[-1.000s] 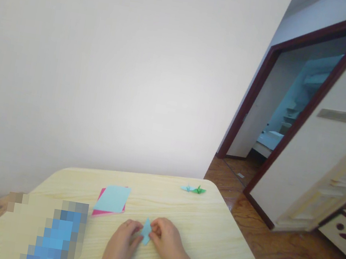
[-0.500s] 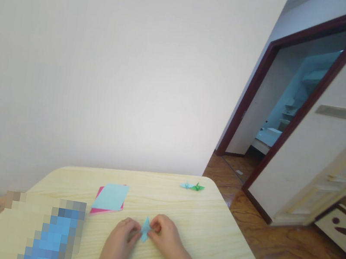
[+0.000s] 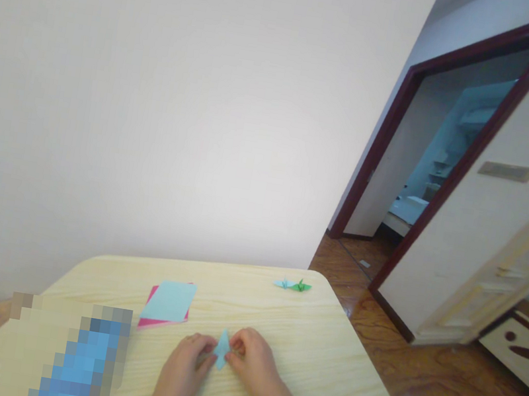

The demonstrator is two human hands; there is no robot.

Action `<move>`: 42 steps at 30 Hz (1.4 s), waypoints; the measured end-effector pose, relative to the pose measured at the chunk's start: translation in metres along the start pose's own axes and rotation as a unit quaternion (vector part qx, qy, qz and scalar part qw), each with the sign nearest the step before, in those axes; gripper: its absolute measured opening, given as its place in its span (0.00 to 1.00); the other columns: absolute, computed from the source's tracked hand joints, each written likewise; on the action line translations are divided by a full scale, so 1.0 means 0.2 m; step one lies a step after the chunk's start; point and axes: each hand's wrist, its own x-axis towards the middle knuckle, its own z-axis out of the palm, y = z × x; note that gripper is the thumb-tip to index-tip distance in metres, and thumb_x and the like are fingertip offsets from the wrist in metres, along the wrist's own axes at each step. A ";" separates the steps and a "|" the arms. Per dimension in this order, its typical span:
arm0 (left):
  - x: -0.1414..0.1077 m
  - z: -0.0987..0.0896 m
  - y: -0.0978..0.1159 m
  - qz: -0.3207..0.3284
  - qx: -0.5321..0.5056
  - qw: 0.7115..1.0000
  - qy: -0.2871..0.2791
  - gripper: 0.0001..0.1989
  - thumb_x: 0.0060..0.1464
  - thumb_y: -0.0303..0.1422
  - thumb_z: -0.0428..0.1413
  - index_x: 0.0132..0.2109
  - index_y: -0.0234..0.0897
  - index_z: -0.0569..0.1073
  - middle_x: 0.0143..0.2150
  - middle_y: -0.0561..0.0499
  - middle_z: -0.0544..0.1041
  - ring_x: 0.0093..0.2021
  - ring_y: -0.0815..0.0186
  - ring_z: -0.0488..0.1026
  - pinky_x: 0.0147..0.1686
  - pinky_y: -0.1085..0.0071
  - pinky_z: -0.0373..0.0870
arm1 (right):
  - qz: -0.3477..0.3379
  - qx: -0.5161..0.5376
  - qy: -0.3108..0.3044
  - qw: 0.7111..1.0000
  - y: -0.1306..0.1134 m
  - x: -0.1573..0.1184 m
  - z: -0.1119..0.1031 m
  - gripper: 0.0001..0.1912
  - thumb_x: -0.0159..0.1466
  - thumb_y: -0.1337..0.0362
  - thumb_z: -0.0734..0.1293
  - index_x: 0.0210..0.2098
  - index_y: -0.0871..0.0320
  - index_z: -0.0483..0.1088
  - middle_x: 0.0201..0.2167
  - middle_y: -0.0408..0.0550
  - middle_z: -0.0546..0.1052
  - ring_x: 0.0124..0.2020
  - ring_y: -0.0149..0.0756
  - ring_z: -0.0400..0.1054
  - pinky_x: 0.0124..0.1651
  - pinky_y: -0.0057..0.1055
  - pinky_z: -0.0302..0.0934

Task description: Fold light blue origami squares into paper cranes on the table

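My left hand (image 3: 182, 369) and my right hand (image 3: 252, 362) hold a small folded piece of light blue origami paper (image 3: 222, 349) between them, pinching it near the table's surface. Its pointed tip stands up between my fingers, and its lower part is hidden by them. Beyond my hands lies a stack of square paper sheets, a light blue sheet (image 3: 168, 301) on top of a pink sheet (image 3: 155, 323). At the far edge sit a pale blue origami crane (image 3: 285, 284) and a green origami crane (image 3: 301, 287), side by side and touching.
A light wood-grain table (image 3: 250, 289) with rounded corners carries everything. A pixelated blurred patch (image 3: 83, 357) covers its front left. A polished brown wood floor lies to the right, with a dark-framed doorway (image 3: 432, 151) and a cream door beyond.
My hands and the blue paper stay nearly the same. The whole view has shifted slightly as my head moved.
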 end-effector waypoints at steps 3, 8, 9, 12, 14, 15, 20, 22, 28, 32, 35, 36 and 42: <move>0.00 0.00 0.00 0.002 0.003 1.000 0.002 0.05 0.46 0.26 0.52 0.31 0.38 0.72 0.30 0.50 0.74 0.35 0.60 0.71 0.37 0.67 0.66 | -0.015 -0.012 -0.002 1.000 0.00 0.00 0.00 0.05 0.52 0.72 0.67 0.29 0.58 0.69 0.29 0.43 0.72 0.32 0.32 0.65 0.35 0.24 0.56; -0.01 0.00 0.00 0.020 0.009 1.000 -0.006 0.09 0.47 0.26 0.52 0.36 0.40 0.74 0.33 0.50 0.75 0.37 0.61 0.71 0.39 0.67 0.66 | -0.047 -0.025 -0.006 0.999 0.00 -0.01 0.00 0.05 0.54 0.72 0.66 0.28 0.57 0.71 0.28 0.42 0.72 0.32 0.32 0.65 0.35 0.24 0.56; -0.01 0.00 0.00 0.029 0.016 0.999 -0.009 0.09 0.48 0.26 0.52 0.35 0.41 0.75 0.33 0.50 0.75 0.37 0.61 0.71 0.39 0.67 0.66 | -0.052 -0.027 -0.008 0.998 0.00 -0.02 -0.01 0.05 0.54 0.72 0.65 0.28 0.57 0.71 0.28 0.43 0.72 0.32 0.32 0.65 0.35 0.24 0.56; -0.02 -0.01 0.01 0.053 0.038 0.998 -0.016 0.09 0.49 0.26 0.52 0.31 0.41 0.76 0.34 0.49 0.76 0.38 0.61 0.71 0.40 0.67 0.66 | -0.078 -0.035 -0.022 0.996 0.00 -0.02 -0.02 0.06 0.54 0.72 0.65 0.29 0.56 0.73 0.29 0.43 0.74 0.33 0.33 0.66 0.36 0.24 0.56; -0.02 -0.02 0.02 0.061 0.044 0.997 -0.020 0.10 0.49 0.26 0.52 0.32 0.41 0.77 0.36 0.49 0.77 0.39 0.61 0.71 0.41 0.67 0.67 | -0.097 -0.042 -0.035 0.994 0.00 -0.03 -0.03 0.07 0.55 0.71 0.65 0.31 0.55 0.74 0.29 0.44 0.75 0.34 0.33 0.67 0.38 0.24 0.57; -0.02 -0.02 0.02 0.065 0.046 0.996 -0.025 0.10 0.49 0.25 0.52 0.32 0.41 0.77 0.36 0.50 0.78 0.39 0.61 0.71 0.41 0.67 0.67 | -0.107 -0.044 -0.040 0.992 0.01 -0.03 -0.03 0.08 0.56 0.71 0.65 0.32 0.55 0.74 0.30 0.44 0.75 0.35 0.33 0.67 0.38 0.25 0.57; -0.01 -0.04 0.04 0.101 0.109 0.986 -0.079 0.13 0.51 0.24 0.51 0.38 0.43 0.77 0.38 0.52 0.79 0.40 0.62 0.72 0.42 0.68 0.67 | -0.162 -0.076 -0.044 0.983 0.06 -0.05 -0.01 0.10 0.57 0.71 0.65 0.35 0.52 0.75 0.33 0.43 0.76 0.37 0.33 0.67 0.41 0.27 0.56; -0.01 -0.05 0.03 0.120 0.146 0.977 -0.102 0.14 0.52 0.24 0.51 0.41 0.44 0.76 0.41 0.52 0.79 0.41 0.62 0.72 0.42 0.67 0.67 | -0.178 -0.102 -0.048 0.977 0.08 -0.06 0.00 0.10 0.58 0.70 0.65 0.36 0.51 0.74 0.33 0.42 0.77 0.37 0.34 0.66 0.41 0.28 0.55; -0.03 -0.08 -0.02 0.157 0.209 0.952 -0.159 0.19 0.53 0.25 0.53 0.50 0.50 0.70 0.55 0.53 0.71 0.50 0.58 0.68 0.45 0.61 0.65 | -0.218 -0.169 -0.056 0.960 0.09 -0.10 0.01 0.09 0.61 0.67 0.64 0.38 0.48 0.73 0.37 0.39 0.76 0.40 0.35 0.64 0.42 0.30 0.53; -0.02 -0.10 -0.02 0.172 0.219 0.942 -0.186 0.21 0.54 0.27 0.53 0.53 0.53 0.67 0.55 0.53 0.70 0.52 0.58 0.67 0.45 0.61 0.64 | -0.244 -0.189 -0.054 0.950 0.11 -0.09 0.01 0.09 0.64 0.63 0.62 0.41 0.47 0.71 0.39 0.39 0.76 0.41 0.35 0.64 0.43 0.31 0.53; 0.00 -0.10 -0.02 0.176 0.216 0.942 -0.185 0.20 0.54 0.27 0.53 0.52 0.53 0.68 0.54 0.52 0.71 0.51 0.59 0.68 0.45 0.63 0.64 | -0.230 -0.187 -0.042 0.954 0.12 -0.06 0.03 0.08 0.63 0.63 0.62 0.40 0.48 0.71 0.36 0.39 0.76 0.40 0.34 0.64 0.41 0.29 0.53; 0.00 -0.11 -0.02 0.176 0.212 0.944 -0.182 0.19 0.54 0.28 0.53 0.51 0.52 0.69 0.53 0.53 0.72 0.51 0.60 0.68 0.45 0.63 0.64 | -0.222 -0.188 -0.036 0.956 0.13 -0.05 0.03 0.07 0.63 0.63 0.62 0.38 0.49 0.72 0.36 0.40 0.76 0.39 0.34 0.64 0.41 0.29 0.54; 0.01 -0.09 -0.04 0.187 0.102 0.970 -0.120 0.14 0.54 0.28 0.52 0.46 0.48 0.74 0.45 0.52 0.78 0.44 0.62 0.72 0.44 0.66 0.67 | -0.216 -0.189 -0.019 0.958 0.12 -0.02 0.04 0.04 0.61 0.64 0.65 0.34 0.52 0.72 0.33 0.42 0.75 0.38 0.36 0.65 0.41 0.30 0.54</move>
